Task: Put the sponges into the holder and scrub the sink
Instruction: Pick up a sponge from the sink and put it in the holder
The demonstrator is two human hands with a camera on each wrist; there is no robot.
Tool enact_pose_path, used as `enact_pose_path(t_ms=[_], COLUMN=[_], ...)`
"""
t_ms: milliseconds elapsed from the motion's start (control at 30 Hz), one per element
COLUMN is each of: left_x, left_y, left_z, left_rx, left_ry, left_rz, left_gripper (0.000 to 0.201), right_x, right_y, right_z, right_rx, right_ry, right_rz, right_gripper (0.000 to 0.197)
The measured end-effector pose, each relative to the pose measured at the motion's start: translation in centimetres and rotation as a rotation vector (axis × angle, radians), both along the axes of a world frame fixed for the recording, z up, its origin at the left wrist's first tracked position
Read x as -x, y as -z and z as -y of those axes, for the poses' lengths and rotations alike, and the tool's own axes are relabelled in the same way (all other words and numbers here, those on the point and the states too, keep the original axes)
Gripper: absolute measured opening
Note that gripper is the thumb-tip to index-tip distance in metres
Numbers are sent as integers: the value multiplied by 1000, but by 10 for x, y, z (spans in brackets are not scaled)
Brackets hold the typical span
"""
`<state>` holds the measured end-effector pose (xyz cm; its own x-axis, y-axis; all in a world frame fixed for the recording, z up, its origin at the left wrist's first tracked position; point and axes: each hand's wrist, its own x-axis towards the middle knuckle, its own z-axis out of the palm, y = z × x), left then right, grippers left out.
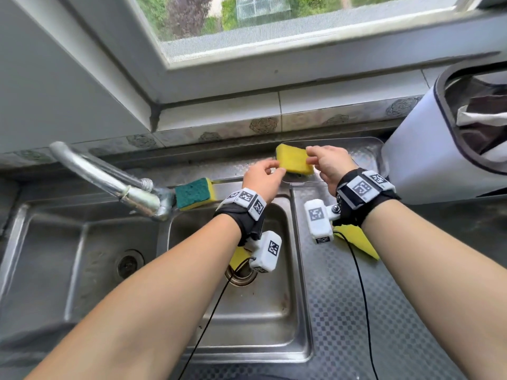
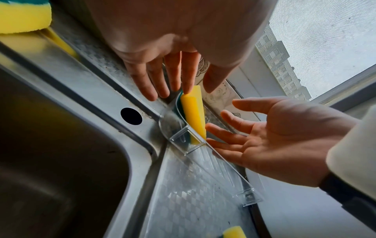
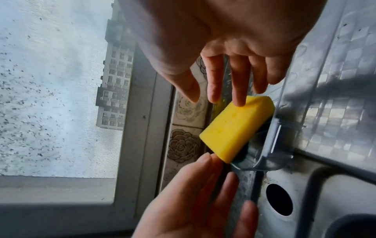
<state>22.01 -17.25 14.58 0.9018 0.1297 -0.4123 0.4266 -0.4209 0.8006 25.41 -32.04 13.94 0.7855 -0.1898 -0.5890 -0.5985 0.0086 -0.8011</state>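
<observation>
A yellow sponge with a green underside (image 1: 295, 160) stands tilted in the left end of the clear plastic holder (image 1: 367, 154) behind the drainboard. My left hand (image 1: 267, 171) and right hand (image 1: 315, 157) are at its two ends. In the left wrist view a straight left fingertip (image 2: 188, 90) touches the sponge (image 2: 193, 112). In the right wrist view a straight right fingertip (image 3: 240, 103) rests on the sponge (image 3: 238, 127), above the holder wall (image 3: 272, 145). A second sponge (image 1: 194, 193) lies green side up by the tap. Two more show under my wrists: one on the drainboard (image 1: 356, 242), one in the basin (image 1: 238, 257).
The steel double sink (image 1: 247, 325) lies below my arms, with a tap (image 1: 109, 176) arching from the middle toward the left. A white bin with a bag (image 1: 428, 160) stands at the right, close to the holder's end. Tiles and a window sill run behind.
</observation>
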Motion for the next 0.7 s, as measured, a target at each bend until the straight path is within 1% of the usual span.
enact_pose_path(t_ms=[100,200,300,433,567,700], left_x=[2,9,23,44,60,83], left_y=[2,4,10,17,27,53], left_z=[-6,-20,-43,-84,-124,-149], left_rx=[36,37,59,117,180,189], left_ry=[-35,-75,-147,-349,-505,-552], left_rz=[-12,-2,24,0,-27,-111], left_gripper=[49,41,34,25,21,8], right_x=[2,8,17,30,41,61], right_y=[-4,-16,-32,-42,-27,12], right_z=[0,-5,-20,-58,-96,-129], right_rx=[0,-29,-147,-211,-231,-235], right_ry=[52,52,-3,-123,-219,-283], right_rz=[28,44,71,76,8,-168], right_gripper=[14,12,10,12,11,14])
